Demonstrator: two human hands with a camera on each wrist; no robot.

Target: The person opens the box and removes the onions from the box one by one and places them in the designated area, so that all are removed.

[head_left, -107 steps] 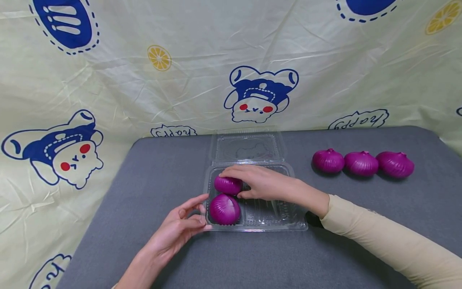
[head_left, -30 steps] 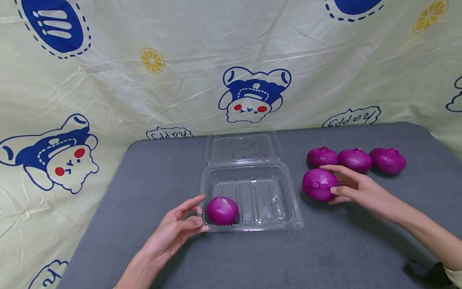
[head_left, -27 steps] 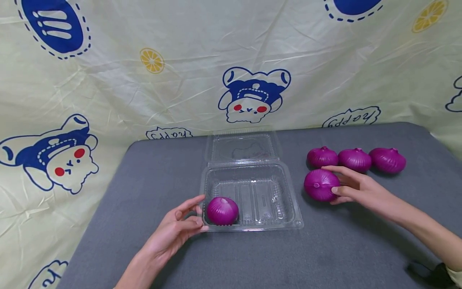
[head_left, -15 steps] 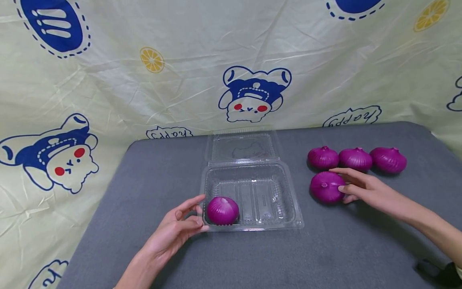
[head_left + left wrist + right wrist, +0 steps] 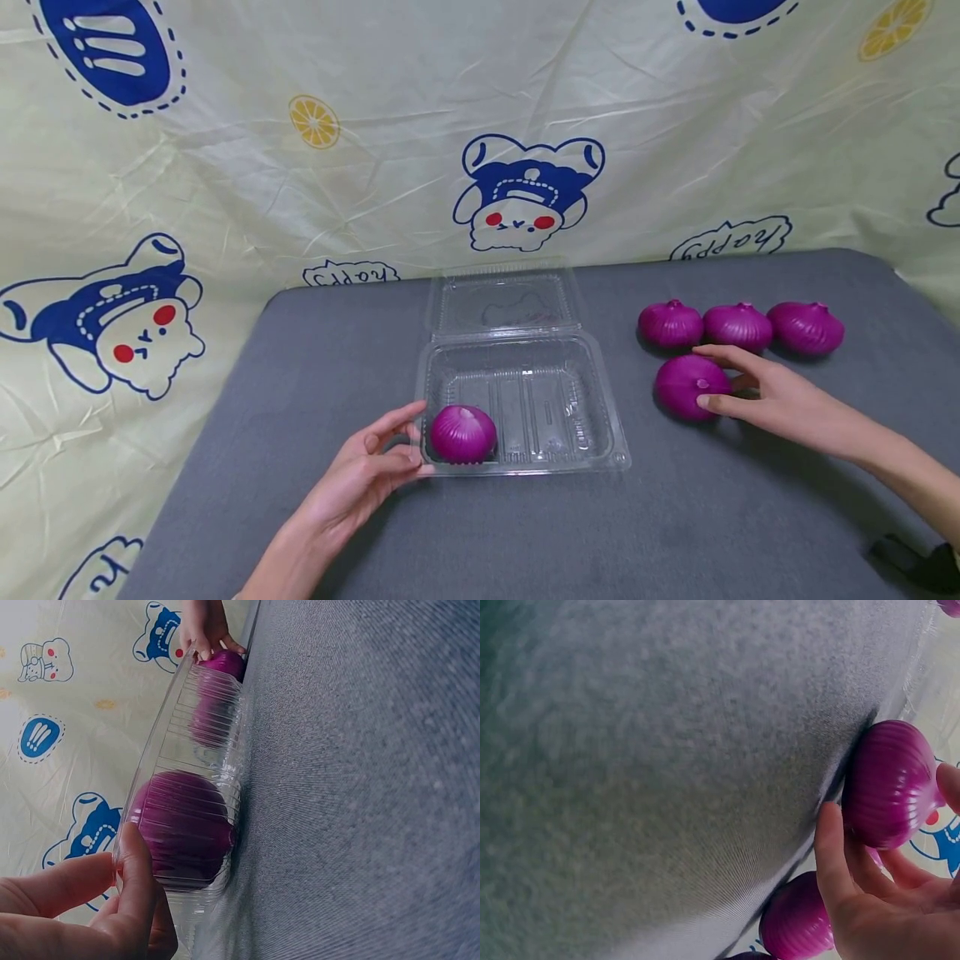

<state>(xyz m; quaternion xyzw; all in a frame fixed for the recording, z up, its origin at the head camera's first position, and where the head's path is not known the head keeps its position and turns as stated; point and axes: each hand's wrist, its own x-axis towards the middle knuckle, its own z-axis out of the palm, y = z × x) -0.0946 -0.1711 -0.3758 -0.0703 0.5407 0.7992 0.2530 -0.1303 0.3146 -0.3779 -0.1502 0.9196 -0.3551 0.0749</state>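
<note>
My left hand pinches the left rim of a clear plastic clamshell container. The left wrist view shows my thumb and a finger on that rim. Inside, a red onion sits in the near left corner. To the right of the container, my right hand holds another red onion down at the table, thumb on its near side and fingers behind. In the right wrist view this onion lies between thumb and fingers.
Behind the right hand, three red onions stand in a row: a left one, a middle one and a right one. The container's lid lies folded back. A printed cloth hangs behind the grey table.
My right hand has taken the second onion out of the container and carried it right, in front of the row. Lately it shifted slightly further right and turned. The left hand stayed put.
</note>
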